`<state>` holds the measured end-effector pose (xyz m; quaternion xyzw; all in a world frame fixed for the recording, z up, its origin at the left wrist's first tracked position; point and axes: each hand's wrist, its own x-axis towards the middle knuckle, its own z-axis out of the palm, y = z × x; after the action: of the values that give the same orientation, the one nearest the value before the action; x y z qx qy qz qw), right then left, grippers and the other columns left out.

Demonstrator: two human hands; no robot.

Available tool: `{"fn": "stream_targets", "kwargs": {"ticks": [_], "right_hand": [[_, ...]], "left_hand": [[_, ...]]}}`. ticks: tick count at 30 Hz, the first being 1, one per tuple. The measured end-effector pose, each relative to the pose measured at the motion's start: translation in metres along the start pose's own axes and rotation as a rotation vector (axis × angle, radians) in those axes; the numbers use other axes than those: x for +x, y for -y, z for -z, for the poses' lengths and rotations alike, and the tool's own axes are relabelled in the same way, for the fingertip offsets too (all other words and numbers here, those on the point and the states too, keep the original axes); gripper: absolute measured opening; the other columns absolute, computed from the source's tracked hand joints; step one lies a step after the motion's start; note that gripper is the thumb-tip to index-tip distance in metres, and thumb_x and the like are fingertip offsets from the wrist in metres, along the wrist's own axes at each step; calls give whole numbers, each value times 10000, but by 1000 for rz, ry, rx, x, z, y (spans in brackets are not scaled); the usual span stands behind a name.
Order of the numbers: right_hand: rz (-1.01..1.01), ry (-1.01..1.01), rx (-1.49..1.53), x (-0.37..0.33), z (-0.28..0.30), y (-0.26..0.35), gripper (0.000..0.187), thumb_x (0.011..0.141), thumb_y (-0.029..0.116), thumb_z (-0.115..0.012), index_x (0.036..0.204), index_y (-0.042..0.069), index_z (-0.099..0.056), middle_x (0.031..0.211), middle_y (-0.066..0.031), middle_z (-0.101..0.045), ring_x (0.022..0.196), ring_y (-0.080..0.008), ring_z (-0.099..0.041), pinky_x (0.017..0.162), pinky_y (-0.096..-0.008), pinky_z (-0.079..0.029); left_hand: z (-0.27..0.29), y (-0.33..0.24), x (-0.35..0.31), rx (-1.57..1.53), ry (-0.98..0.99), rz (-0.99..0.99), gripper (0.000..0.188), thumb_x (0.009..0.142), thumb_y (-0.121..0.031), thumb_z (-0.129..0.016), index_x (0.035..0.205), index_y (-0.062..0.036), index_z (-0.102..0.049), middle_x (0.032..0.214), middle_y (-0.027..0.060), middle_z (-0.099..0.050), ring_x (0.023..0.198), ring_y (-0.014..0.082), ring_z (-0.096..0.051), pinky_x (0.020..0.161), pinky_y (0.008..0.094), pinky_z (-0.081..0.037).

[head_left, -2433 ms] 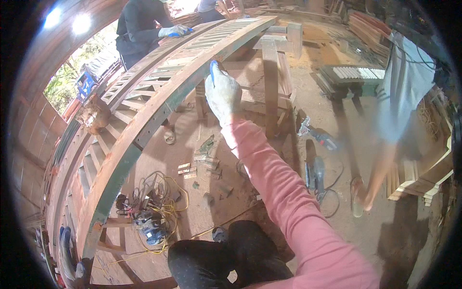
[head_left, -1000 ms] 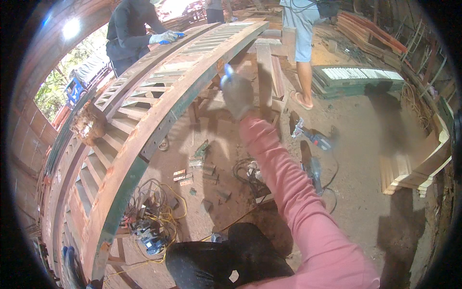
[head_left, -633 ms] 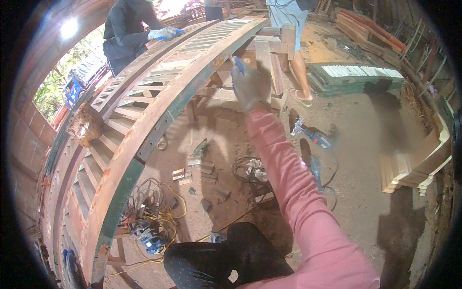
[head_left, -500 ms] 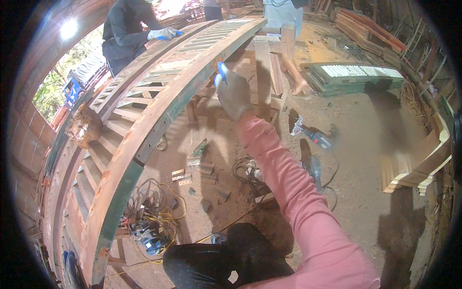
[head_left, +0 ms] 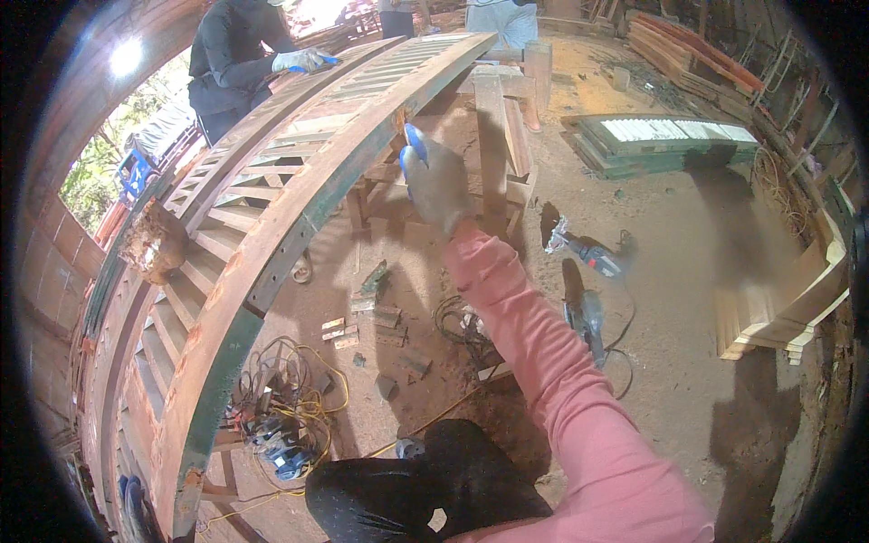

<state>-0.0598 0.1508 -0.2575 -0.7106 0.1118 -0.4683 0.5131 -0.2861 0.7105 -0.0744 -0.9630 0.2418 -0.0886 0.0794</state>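
Observation:
A large arched wooden frame with slats [head_left: 272, 226], its paint worn green and red, lies across trestles from upper middle to lower left. My right hand [head_left: 436, 179], in a grey glove with blue fingertips, reaches out on a pink sleeve and presses against the frame's right edge near its upper end. The back of the glove faces me, so anything under the fingers is hidden. My left hand is out of sight. My knee in dark trousers [head_left: 425, 493] is at the bottom.
A co-worker in dark clothes [head_left: 231, 54] leans on the frame's far side with a gloved hand [head_left: 303, 61]. Another person [head_left: 502, 18] stands at the top. Power tools [head_left: 588, 262], a cable tangle [head_left: 281, 407], a slatted panel [head_left: 670, 140] and stacked curved boards [head_left: 778, 308] lie on the dirt floor.
My right hand has slid back and forth along the frame's right edge and now sits slightly higher. The standing person at the top has stepped further away.

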Motion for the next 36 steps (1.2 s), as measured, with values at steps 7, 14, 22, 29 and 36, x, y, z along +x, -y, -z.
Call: {"fn": "stream_targets", "kwargs": {"ticks": [7,14,22,29,36], "right_hand": [[53,-69,-113,10,15,3,370,963,233,-568,1259,53,-695,1015,-253,-714,968,-430,-701,852,-512,-545],[76,-56,-43,2,13,0,363,969,253,-565,1258,84,-706,961,-239,-721,918,-412,-711,831,-520,-552],[71,-149,-207,37,-1,-22,407,971,269,-545,1322,113,-679,992,-255,-719,947,-415,-709,848,-522,-553],[130,-23,-259,30,1,-11,383,955,253,-553,1278,90,-681,982,-251,-716,941,-442,-692,844,-528,-543],[178,9,-208,20,9,3,382,952,264,-563,1254,72,-698,981,-246,-719,941,-443,-691,844,-521,-541]], "left_hand": [[-1,-1,1,-11,-4,-2,756,959,-502,-596,1508,-2,-454,1494,280,-504,1391,457,-482,1147,506,-410],[-1,6,-5,-8,0,-7,807,988,-594,-527,1529,-4,-422,1496,284,-499,1395,462,-476,1147,509,-407],[1,4,1,42,-15,-67,786,975,-542,-560,1536,-9,-422,1490,291,-504,1378,472,-492,1134,513,-424],[2,0,2,99,-27,-61,722,866,-262,-687,1506,-5,-472,1484,284,-517,1371,458,-509,1127,493,-444],[0,1,0,38,-14,-38,698,878,-243,-664,1508,-14,-471,1502,256,-512,1404,432,-482,1148,483,-425]]}}
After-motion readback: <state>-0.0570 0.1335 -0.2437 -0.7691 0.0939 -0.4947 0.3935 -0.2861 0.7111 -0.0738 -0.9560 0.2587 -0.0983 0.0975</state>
